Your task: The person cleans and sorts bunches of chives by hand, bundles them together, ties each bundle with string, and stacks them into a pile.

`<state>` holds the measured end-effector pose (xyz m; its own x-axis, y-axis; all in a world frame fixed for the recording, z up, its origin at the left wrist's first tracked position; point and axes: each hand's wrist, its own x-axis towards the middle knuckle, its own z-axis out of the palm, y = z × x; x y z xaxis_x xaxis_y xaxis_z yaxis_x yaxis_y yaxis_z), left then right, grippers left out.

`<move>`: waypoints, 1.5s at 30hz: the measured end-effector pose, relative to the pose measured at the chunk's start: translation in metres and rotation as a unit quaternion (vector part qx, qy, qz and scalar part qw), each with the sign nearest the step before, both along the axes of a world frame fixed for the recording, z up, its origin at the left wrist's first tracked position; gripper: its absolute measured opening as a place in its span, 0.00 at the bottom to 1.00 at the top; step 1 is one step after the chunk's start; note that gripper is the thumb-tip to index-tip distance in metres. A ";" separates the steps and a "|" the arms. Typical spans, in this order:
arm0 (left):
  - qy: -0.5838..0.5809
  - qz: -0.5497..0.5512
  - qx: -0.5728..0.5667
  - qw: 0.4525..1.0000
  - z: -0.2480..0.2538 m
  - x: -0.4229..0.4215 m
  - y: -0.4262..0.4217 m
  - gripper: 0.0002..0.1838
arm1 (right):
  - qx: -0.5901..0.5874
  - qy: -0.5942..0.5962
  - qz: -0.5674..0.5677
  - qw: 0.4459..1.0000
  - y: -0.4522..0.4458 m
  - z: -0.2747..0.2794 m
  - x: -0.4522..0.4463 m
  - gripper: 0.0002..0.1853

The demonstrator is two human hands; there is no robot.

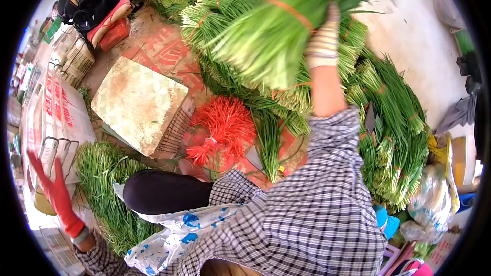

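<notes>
My right hand (325,41), in a striped glove, reaches up the view, closed on a bundle of garlic chives (279,25). An orange tie rings that bundle, and its pale stem ends are smeared by motion. It is held over a heap of similar tied bundles (215,15). At far left is my left hand (53,191) in a red glove, fingers spread and holding nothing. Loose garlic chives (105,189) lie on the floor nearest to it. A bunch of red plastic ties (225,128) lies in front of my knees.
A crate with a stained patterned top (140,102) stands left of the ties. More tied bundles (394,133) are stacked at right, near plastic bags (432,199). White boxes with red print (56,107) line the left side. Another person (89,0) sits at upper left.
</notes>
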<state>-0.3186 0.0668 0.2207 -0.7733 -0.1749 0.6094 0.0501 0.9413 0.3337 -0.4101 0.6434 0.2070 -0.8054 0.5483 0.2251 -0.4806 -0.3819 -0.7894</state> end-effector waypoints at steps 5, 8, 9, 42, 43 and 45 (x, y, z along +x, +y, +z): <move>-0.044 0.182 0.125 0.974 -0.058 0.084 -0.197 0.44 | 0.011 -0.055 -0.139 0.989 0.159 -0.017 0.015 0.32; -0.094 0.248 0.116 0.957 -0.087 0.140 -0.272 0.46 | -0.025 -0.070 -0.173 0.982 0.195 -0.035 0.030 0.30; -0.085 0.269 0.155 0.947 -0.095 0.153 -0.290 0.41 | -0.028 -0.065 -0.178 0.982 0.197 -0.035 0.033 0.29; -0.169 0.303 0.247 0.905 -0.175 0.270 -0.154 0.41 | 0.693 -0.164 -0.073 0.698 0.036 -0.295 0.038 0.20; -0.147 0.330 0.259 0.896 -0.177 0.281 -0.150 0.43 | 0.622 -0.257 0.078 0.736 0.003 -0.323 0.054 0.15; -0.121 0.353 0.272 0.887 -0.179 0.309 -0.140 0.43 | 0.541 -0.432 0.268 0.670 -0.033 -0.410 0.069 0.15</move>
